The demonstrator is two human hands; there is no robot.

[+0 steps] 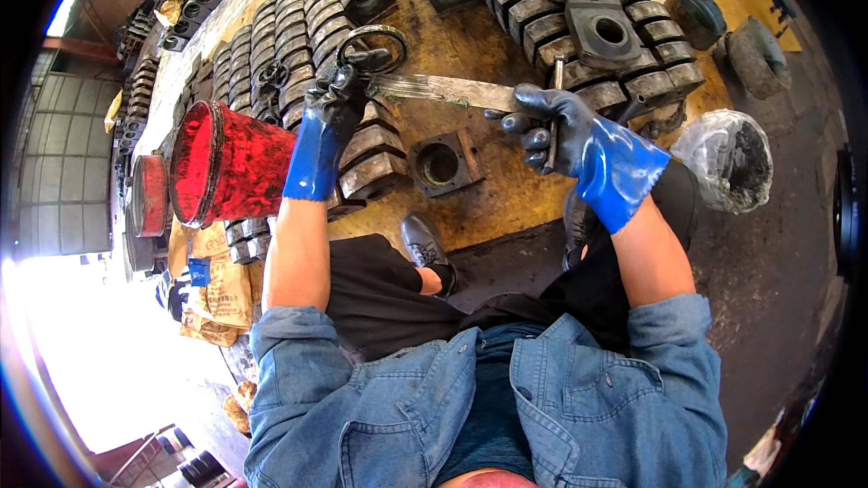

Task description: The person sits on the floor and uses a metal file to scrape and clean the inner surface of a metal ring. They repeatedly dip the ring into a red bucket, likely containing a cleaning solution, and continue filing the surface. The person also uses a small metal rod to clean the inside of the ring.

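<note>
Both my hands wear blue gloves with black, wet-looking palms and fingers. My left hand (336,95) is closed on a dark metal ring (403,43), held above the rows of metal parts. My right hand (559,126) grips a flat, streaked, paddle-like tool (443,89), with a thin metal bar (558,72) running crosswise through the same grasp. The tool's far end reaches leftward to the ring, close to my left fingers; whether they touch is unclear. Below the tool, a square block with a round bore (438,165) lies on the stained yellow floor.
A red bucket (194,167) tilts beside my left forearm. Rows of curved metal blocks (371,149) cover the floor ahead, and another bored block (604,32) rests on top of the right-hand rows. A plastic-lined bucket (728,163) stands at right. My shoes (421,239) are below.
</note>
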